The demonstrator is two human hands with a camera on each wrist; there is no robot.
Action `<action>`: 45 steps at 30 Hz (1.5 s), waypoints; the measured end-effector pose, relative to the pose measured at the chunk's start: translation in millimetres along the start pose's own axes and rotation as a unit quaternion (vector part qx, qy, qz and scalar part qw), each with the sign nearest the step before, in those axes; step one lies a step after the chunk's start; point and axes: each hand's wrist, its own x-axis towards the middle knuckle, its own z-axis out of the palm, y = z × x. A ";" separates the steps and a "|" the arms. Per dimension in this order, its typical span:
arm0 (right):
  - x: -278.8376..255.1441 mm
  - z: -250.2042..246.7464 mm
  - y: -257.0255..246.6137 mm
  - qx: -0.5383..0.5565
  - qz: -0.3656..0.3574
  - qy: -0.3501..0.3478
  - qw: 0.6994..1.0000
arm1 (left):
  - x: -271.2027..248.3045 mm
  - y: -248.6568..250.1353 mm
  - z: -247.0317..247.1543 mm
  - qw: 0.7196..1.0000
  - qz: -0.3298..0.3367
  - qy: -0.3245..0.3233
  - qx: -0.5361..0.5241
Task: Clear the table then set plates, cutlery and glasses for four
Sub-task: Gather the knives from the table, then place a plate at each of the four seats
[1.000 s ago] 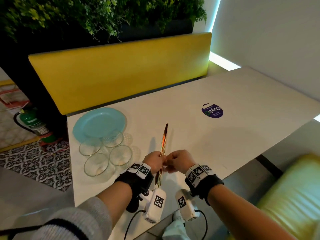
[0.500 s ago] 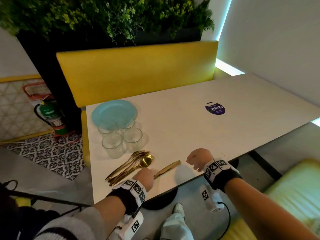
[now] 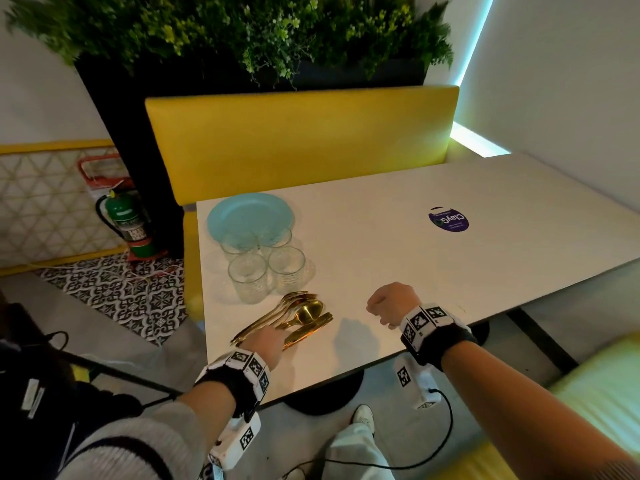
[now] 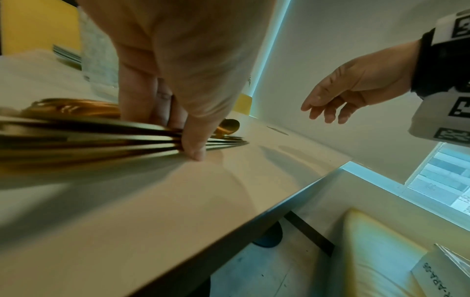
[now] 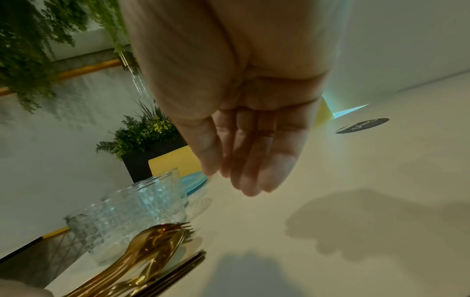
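Table setting, staging phase. The left hand (image 3: 265, 342) rests on the handle end of a bundle of gold cutlery (image 3: 294, 318) lying flat on the white desk (image 3: 485, 271); in the left wrist view its fingers (image 4: 193, 148) curl down over the stacked handles with the fingertips at the desk surface, so it grips or pins the bundle rather than lifting it. The right hand (image 3: 391, 304) hovers above bare desk, holding nothing; the right wrist view shows its fingers (image 5: 254, 170) nearly straight and loosely together.

The bundle's long axis runs from under the left hand away and to the right, spoon bowls and fork tines pointing ahead of that hand, knives along the side nearer the right hand. The heads lie just left of the right hand, so either hand could draw pieces off, but the left is already on them.

Four glasses (image 3: 266, 268) stand clustered just beyond the cutlery heads, ahead of the left hand. Past them, farther still, lies a stack of light blue plates (image 3: 249, 213); their count cannot be read. A dark round sticker (image 3: 448, 219) lies well ahead of the right hand.

Judged from the layout, no place is yet set; everything remains grouped at the left hand's end of the desk.
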 end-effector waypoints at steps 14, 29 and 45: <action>18.1 0.8 -27.4 0.027 -0.017 -0.004 0.999 | 8.2 -4.0 -14.8 0.999 -0.014 0.030 0.017; 118.2 -59.8 -106.6 0.099 -0.034 -0.020 0.994 | 77.7 -96.1 -188.6 0.954 -0.060 0.219 -0.197; 317.8 -40.4 -192.3 0.073 -0.016 -0.086 0.993 | 224.1 -245.0 -153.9 0.933 -0.284 -0.010 -0.221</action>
